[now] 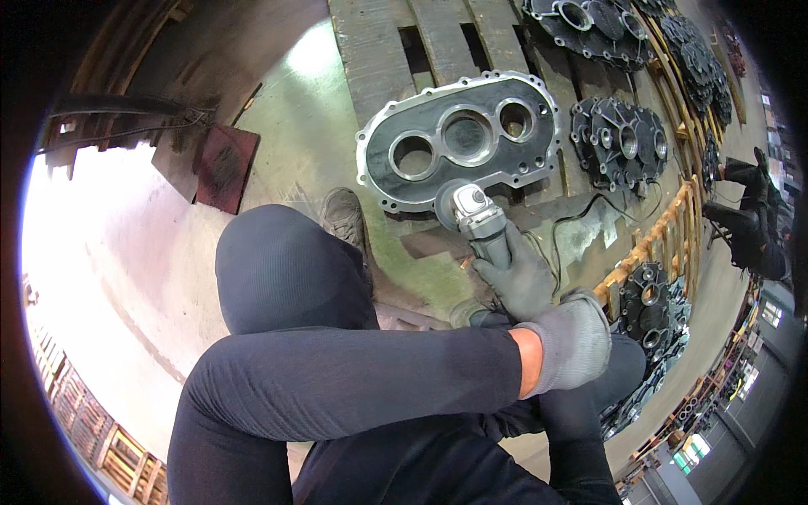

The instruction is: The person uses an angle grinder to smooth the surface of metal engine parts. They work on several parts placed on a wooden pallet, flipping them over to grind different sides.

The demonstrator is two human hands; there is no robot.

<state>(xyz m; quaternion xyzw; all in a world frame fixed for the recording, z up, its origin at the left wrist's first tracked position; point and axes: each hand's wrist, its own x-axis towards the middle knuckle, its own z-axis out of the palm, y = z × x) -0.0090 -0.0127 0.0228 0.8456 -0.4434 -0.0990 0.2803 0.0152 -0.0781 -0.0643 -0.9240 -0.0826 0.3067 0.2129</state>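
Note:
My right hand (pixel 522 278), in a grey glove, is wrapped round the body of an angle grinder (pixel 477 209). The grinder's disc (pixel 449 204) is at the near edge of a large oval metal gearbox housing (pixel 379 151). That housing has a dark face, a bright machined rim with bolt holes, and three round openings. My left arm crosses in front of me, and my left hand (pixel 574 341), also gloved, is curled closed over my right wrist area. Its fingertips and whatever they grip are hidden.
The housing lies on a wooden pallet (pixel 370 59). More dark castings sit to its right (pixel 619 141) and far right (pixel 589 29). A black cable (pixel 581 217) runs right of the grinder. A reddish plate (pixel 225 168) is at left. Another person's legs (pixel 753 219) show at far right.

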